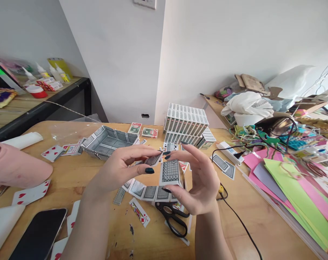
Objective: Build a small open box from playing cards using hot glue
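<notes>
Between the thumb and fingers of my left hand (126, 164) is a small patterned playing card piece (153, 159), partly hidden by the fingers. My right hand (198, 177) curls its thumb and fingertips around the ends of a grey-backed playing card (170, 171) with a bent edge. Below the hands lies a strip of joined cards (150, 193). Black-handled scissors (175, 218) rest on the table under the right hand, beside a cut jack of diamonds (139, 212). An open tray made of cards (109, 141) sits behind my left hand.
Stacked card boxes (185, 121) stand at the back, near two flat card packs (149, 133). A pink object (17, 164) and a phone (39, 234) are at left. A power strip (230, 151) with a black cable and coloured paper sheets (291, 198) occupy the right.
</notes>
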Tool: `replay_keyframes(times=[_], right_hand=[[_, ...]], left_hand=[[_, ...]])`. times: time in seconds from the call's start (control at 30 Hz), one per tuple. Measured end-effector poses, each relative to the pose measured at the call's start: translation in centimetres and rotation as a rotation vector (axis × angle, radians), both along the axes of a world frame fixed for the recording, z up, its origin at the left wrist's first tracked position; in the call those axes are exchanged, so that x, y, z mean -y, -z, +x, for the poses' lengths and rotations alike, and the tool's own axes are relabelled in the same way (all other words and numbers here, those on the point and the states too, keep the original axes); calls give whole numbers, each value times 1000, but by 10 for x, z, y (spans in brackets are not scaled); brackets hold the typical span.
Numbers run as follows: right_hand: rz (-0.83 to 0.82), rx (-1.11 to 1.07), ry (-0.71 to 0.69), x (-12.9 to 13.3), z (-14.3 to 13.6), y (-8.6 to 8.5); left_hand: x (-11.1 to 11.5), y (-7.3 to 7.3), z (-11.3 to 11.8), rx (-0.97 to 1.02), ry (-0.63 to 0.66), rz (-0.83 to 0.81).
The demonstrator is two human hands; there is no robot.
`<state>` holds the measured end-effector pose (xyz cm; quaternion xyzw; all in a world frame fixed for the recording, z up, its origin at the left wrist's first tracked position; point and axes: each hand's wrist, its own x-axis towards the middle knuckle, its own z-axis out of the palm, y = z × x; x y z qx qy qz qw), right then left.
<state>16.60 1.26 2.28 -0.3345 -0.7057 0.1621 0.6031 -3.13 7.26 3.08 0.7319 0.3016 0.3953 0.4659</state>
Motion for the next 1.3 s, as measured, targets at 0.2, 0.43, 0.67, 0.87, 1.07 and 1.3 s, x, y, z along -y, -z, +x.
replay_keyframes(times=[0.2, 0.43, 0.67, 0.87, 1.07, 1.3], right_hand=[[18, 29, 22, 0, 0, -1], [20, 43, 20, 0, 1, -1], [24, 41, 10, -1, 0, -1], [-6, 71, 0, 0, 3, -1], [-33, 86, -21, 0, 5, -3], [-87, 89, -37, 1, 7, -3]], left_hand=[[0, 2, -1, 21, 7, -22], [-1, 0, 1, 28, -12, 20], [-1, -1, 2, 37, -7, 24], [-1, 1, 1, -8, -25, 32], [0, 1, 1, -80, -32, 55], [-1, 3, 1, -144, -51, 134]])
